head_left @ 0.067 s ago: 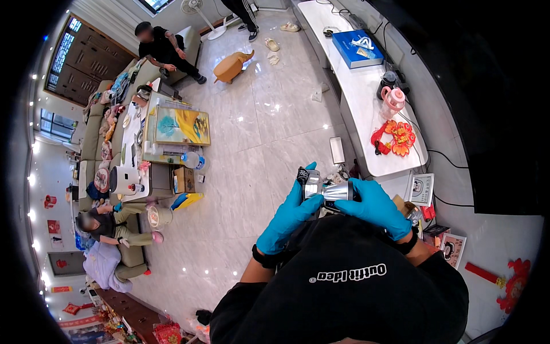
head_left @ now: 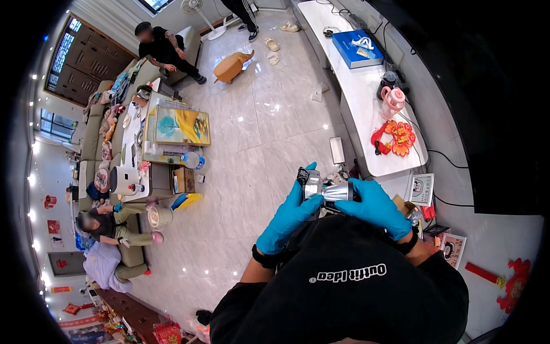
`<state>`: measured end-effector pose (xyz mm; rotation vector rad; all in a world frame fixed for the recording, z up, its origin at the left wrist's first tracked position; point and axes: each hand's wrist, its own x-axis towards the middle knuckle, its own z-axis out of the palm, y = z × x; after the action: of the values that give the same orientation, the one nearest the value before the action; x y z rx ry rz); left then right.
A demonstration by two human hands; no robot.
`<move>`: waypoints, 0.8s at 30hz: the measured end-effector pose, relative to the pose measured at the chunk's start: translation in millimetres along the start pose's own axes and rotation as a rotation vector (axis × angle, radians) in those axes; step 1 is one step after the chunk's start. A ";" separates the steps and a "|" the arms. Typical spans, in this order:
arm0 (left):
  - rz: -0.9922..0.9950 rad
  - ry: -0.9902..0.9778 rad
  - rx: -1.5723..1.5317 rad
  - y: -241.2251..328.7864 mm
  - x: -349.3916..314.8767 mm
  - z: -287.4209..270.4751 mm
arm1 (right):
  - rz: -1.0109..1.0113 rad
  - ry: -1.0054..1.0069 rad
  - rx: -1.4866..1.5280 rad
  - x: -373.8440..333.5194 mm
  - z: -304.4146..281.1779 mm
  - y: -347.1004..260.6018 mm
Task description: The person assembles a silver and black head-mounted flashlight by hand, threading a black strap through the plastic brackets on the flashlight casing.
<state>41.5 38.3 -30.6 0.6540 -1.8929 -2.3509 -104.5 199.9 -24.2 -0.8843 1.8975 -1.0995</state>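
Both my hands wear blue gloves and meet in front of my chest. Between them is a silver flashlight-like object (head_left: 337,191), with a flared cylindrical end and a narrower middle. My left hand (head_left: 297,207) grips its blockier silver end, thumb across the near side; a black piece with pale markings (head_left: 302,175) shows beside those fingers. The flared end lies in my right hand (head_left: 369,207), whose fingers curl round it. Its underside is hidden by my hands.
To the right, a long white cabinet (head_left: 366,117) bears a blue box (head_left: 356,49), a pink bottle (head_left: 393,102) and red decorations (head_left: 401,137). A white open box (head_left: 336,151) lies on the floor. At left stand a cluttered table (head_left: 133,129) and a sofa with two seated people.
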 end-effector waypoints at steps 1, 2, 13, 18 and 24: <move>-0.009 -0.004 0.005 1.3 -0.3 0.1 | 0.006 -0.013 -0.007 0.0 -0.4 0.7; -0.015 -0.007 0.011 3.5 0.1 0.2 | -0.015 -0.012 -0.016 0.0 -1.1 -0.8; 0.006 -0.098 -0.428 5.8 -10.9 0.7 | -0.063 -0.132 0.227 -4.4 -6.8 -6.2; -0.060 -0.049 -0.430 30.4 -12.4 13.7 | -0.058 -0.237 0.426 -1.4 -11.4 5.2; -0.027 -0.119 -0.646 4.3 0.8 6.6 | 0.030 -0.238 0.799 -13.7 -10.1 -8.3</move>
<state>37.6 43.1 -25.7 0.4754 -1.0297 -2.8300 -105.2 212.0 -9.6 -0.4889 1.1097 -1.4915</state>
